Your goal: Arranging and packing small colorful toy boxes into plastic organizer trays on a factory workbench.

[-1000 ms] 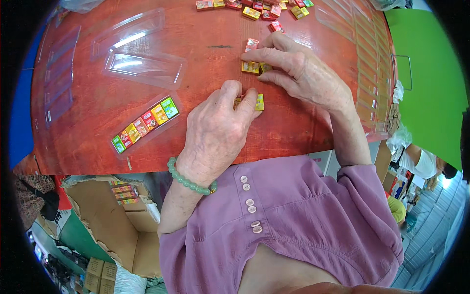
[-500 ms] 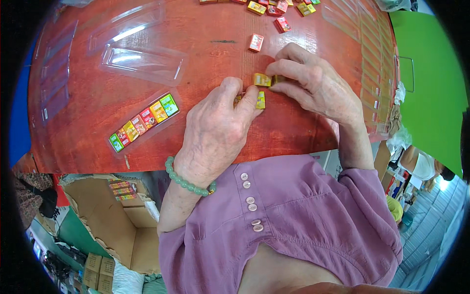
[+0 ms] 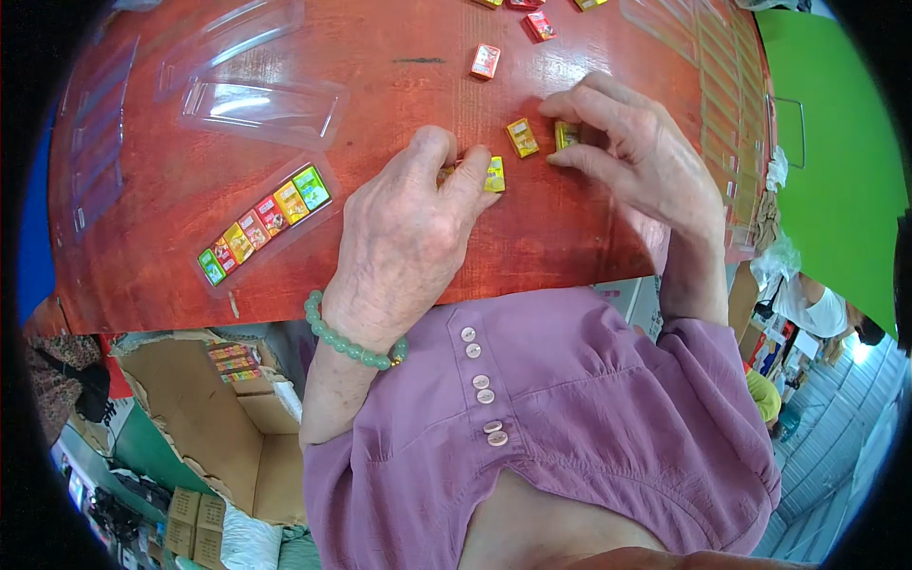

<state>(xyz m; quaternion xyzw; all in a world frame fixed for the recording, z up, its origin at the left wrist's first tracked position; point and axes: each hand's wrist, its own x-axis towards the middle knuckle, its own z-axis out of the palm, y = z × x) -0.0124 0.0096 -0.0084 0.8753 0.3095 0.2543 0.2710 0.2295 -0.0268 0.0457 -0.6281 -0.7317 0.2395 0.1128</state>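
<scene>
Yellow box (image 3: pixel 522 138), red table (image 3: pixel 389 104)

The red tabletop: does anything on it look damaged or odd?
Yes: beyond the left hand, a short dark mark stands out against the red tabletop. It could be a gouge or a stain; I can't tell which.

I had a bright view: glare whitened the clear tray (image 3: pixel 261 109) left of the left hand (image 3: pixel 407 223), a light (image 3: pixel 861 350) flared far to its right, and fisheye bowed the desk (image 3: pixel 399 95).
</scene>
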